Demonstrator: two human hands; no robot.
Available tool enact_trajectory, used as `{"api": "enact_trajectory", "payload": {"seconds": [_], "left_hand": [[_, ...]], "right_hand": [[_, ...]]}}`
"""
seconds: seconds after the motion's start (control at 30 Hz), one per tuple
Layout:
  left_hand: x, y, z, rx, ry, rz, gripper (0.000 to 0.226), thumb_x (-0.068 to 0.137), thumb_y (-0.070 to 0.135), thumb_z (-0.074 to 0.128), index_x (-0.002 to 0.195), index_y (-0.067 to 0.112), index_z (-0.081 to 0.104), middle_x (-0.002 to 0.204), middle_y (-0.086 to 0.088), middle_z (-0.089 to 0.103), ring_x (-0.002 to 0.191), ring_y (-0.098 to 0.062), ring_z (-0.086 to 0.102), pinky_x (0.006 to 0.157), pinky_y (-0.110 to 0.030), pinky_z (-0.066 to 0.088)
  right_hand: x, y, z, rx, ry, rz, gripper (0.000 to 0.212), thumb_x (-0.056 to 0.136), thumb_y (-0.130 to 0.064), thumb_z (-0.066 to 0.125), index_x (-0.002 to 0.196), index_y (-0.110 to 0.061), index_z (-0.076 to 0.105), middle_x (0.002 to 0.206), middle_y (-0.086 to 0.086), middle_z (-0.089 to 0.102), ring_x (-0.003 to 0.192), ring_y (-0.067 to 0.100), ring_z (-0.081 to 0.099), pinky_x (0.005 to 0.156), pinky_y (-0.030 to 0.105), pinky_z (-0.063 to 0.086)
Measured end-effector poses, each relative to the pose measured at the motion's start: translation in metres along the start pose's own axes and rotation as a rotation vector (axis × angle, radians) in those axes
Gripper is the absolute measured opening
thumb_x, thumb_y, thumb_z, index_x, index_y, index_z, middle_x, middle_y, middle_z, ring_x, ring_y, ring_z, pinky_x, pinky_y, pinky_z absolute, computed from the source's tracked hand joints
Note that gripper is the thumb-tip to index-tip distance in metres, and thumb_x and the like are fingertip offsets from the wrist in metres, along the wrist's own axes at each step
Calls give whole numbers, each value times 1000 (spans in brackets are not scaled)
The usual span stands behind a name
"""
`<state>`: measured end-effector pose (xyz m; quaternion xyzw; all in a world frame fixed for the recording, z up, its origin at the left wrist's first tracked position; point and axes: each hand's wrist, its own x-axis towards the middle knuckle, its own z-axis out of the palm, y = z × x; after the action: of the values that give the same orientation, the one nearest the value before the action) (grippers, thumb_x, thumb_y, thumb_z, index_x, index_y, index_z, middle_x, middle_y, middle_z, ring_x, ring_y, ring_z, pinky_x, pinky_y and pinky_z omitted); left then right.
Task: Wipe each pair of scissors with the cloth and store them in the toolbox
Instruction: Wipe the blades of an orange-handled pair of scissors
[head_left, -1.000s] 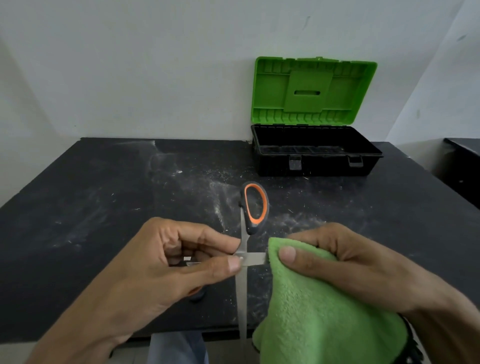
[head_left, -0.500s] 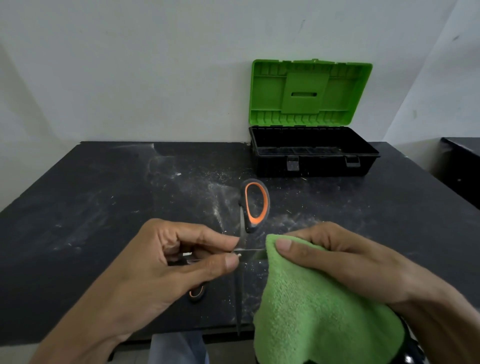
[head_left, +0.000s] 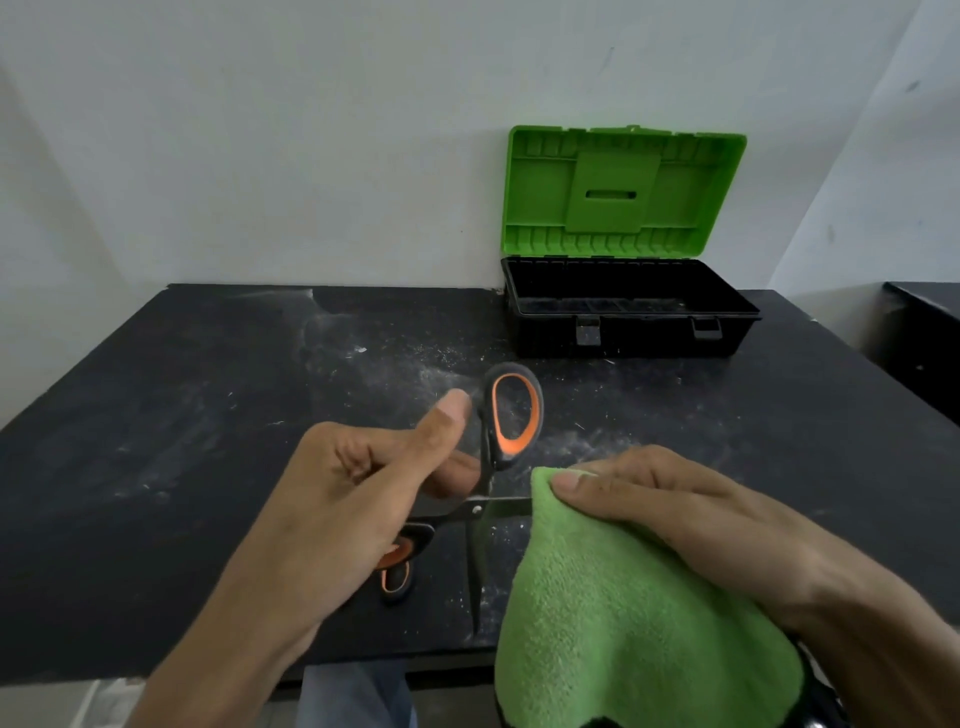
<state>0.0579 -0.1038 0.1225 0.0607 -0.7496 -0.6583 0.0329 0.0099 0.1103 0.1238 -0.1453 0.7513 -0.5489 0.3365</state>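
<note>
My left hand grips a pair of black scissors with orange handle linings, held open above the table's near edge. One handle loop points away from me, the other sits under my palm. One blade points down toward me, the other runs right into the green cloth. My right hand holds that cloth, thumb pinching its top fold around the blade. The toolbox stands open at the back of the table, black base and green lid upright.
The black table is dusted with white powder near its middle. A white wall rises behind it. Another dark surface shows at the far right edge. My trouser leg is visible below the table edge.
My left hand shifted from pinching the blade near the pivot to gripping the handles, thumb now raised. The scissors rose slightly. The right hand keeps the cloth on the blade.
</note>
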Motion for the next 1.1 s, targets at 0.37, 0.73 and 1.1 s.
{"api": "enact_trajectory", "payload": {"seconds": [0.37,0.73,1.1], "left_hand": [[5,-11,2,182,4,100,25,65,53,76,72,29,79,82,9,77,84,-7,73,85,-20,45],[11,-25,7,-71,150,-61,103,45,40,95,136,34,49,111,11,73,96,-4,71,88,-28,52],[6,-27,8,-264,-90,-83,28,71,28,74,81,3,80,82,-14,78,64,-17,72,55,-19,54]], "right_hand": [[6,13,-6,-116,54,-39,56,94,-54,57,105,0,65,87,15,65,79,34,59,77,48,47],[1,12,-8,-169,88,-137,45,104,-46,51,96,-2,61,79,4,62,71,23,61,69,37,53],[5,14,-11,-392,170,-323,35,103,-47,54,82,-21,65,76,7,62,63,27,62,60,36,51]]}}
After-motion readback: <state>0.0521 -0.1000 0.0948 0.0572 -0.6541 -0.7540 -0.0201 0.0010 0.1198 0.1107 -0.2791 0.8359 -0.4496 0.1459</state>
